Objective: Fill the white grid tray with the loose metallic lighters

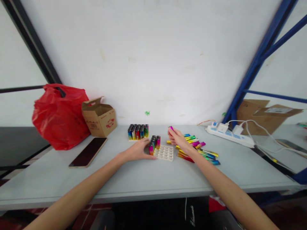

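My left hand (137,150) is curved around the left end of a white holder tray (165,153), thumb along its front edge and fingers behind. Several shiny lighters (151,147) with dark tops stand upright in the tray's left part; the holes to the right show bare. Above the tray's right side, my right hand (176,137) is closed on a lighter (170,127), of which only a purple end shows. Beneath and beside that hand lies a loose pile of metallic multicoloured lighters (195,145). A second block of upright lighters (137,131) stands behind my left hand.
To the left are a phone (88,152), an open cardboard box (100,118) and a red plastic bag (61,116). A white power strip (230,135) with plugs and cables lies at right, near a blue metal frame (261,60). A white wall stands behind the table (134,179).
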Demonstrator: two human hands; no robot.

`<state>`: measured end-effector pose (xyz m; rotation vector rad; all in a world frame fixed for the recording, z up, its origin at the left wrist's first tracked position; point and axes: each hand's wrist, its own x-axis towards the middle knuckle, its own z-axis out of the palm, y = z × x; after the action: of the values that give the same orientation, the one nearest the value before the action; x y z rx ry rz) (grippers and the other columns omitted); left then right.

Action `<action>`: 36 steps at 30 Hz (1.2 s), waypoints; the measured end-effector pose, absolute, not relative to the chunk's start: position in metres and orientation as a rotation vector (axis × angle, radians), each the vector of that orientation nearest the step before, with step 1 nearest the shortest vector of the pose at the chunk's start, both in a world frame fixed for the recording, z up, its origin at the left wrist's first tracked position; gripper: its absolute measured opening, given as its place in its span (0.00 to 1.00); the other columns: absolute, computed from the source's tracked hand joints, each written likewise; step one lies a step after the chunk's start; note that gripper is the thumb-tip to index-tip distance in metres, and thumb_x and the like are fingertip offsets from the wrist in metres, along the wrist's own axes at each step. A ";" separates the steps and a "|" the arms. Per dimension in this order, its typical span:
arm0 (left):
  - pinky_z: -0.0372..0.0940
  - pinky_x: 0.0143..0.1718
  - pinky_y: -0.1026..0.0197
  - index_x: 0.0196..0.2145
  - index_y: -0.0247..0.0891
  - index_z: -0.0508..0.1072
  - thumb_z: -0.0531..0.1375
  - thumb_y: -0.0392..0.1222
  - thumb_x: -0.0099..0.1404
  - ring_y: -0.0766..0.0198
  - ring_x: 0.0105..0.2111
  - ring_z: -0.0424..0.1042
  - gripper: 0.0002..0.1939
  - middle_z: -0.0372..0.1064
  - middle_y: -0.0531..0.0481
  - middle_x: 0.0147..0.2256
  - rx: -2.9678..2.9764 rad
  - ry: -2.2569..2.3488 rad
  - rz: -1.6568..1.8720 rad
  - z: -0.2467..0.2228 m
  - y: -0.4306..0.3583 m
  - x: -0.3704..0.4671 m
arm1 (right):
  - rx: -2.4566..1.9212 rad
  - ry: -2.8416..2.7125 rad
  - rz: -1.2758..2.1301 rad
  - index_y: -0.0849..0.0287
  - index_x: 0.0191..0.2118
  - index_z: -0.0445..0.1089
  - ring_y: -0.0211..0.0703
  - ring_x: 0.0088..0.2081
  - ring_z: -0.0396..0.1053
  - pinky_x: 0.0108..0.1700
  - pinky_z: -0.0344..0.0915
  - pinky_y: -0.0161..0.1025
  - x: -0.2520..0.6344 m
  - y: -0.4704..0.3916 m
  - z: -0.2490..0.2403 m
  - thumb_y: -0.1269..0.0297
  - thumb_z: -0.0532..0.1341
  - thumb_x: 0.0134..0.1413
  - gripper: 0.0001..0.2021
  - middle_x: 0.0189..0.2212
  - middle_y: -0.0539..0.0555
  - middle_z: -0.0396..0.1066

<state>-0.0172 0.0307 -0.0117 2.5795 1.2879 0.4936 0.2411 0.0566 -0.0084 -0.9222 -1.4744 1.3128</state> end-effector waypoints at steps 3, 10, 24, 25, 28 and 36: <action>0.68 0.52 0.52 0.48 0.38 0.73 0.67 0.73 0.52 0.45 0.51 0.74 0.39 0.74 0.41 0.50 2.573 1.283 0.489 -0.011 0.030 -0.017 | -1.027 -1.615 0.944 0.54 0.25 0.55 0.34 0.22 0.47 0.24 0.46 0.35 0.238 0.052 -0.010 0.33 0.57 0.58 0.29 0.19 0.43 0.48; 0.67 0.53 0.52 0.49 0.38 0.73 0.67 0.73 0.52 0.45 0.52 0.74 0.39 0.73 0.41 0.50 2.567 1.286 0.492 -0.010 0.029 -0.016 | -1.187 -1.683 0.527 0.54 0.19 0.51 0.36 0.23 0.50 0.27 0.45 0.38 0.227 0.044 -0.013 0.44 0.53 0.61 0.25 0.17 0.45 0.49; 0.67 0.51 0.53 0.47 0.38 0.73 0.66 0.74 0.52 0.44 0.52 0.74 0.38 0.74 0.41 0.49 2.583 1.285 0.468 -0.014 0.032 -0.017 | -0.938 -2.180 0.218 0.55 0.34 0.64 0.45 0.36 0.67 0.40 0.60 0.40 0.234 0.032 0.005 0.50 0.49 0.74 0.19 0.32 0.53 0.69; 0.67 0.51 0.53 0.48 0.38 0.73 0.67 0.73 0.53 0.45 0.52 0.74 0.38 0.74 0.41 0.50 2.587 1.277 0.466 -0.014 0.032 -0.017 | -0.919 -2.237 0.178 0.55 0.32 0.65 0.45 0.36 0.66 0.40 0.60 0.40 0.235 0.032 0.006 0.49 0.50 0.73 0.20 0.31 0.54 0.69; 0.67 0.52 0.53 0.49 0.37 0.73 0.68 0.71 0.53 0.45 0.52 0.74 0.39 0.74 0.40 0.51 2.593 1.239 0.485 -0.014 0.033 -0.017 | -0.925 -2.360 0.199 0.56 0.28 0.65 0.41 0.28 0.63 0.34 0.57 0.38 0.236 0.031 0.006 0.47 0.53 0.72 0.23 0.24 0.51 0.67; 0.67 0.51 0.54 0.50 0.38 0.74 0.68 0.71 0.54 0.46 0.51 0.74 0.38 0.74 0.42 0.50 2.605 1.202 0.498 -0.015 0.034 -0.017 | -1.042 -2.415 0.302 0.60 0.32 0.71 0.39 0.26 0.68 0.31 0.54 0.34 0.233 0.034 -0.003 0.51 0.59 0.70 0.19 0.26 0.52 0.75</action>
<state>-0.0167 0.0336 -0.0150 2.6053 1.2020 0.4977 0.2327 0.0335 -0.0030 -1.0418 -2.4154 0.3017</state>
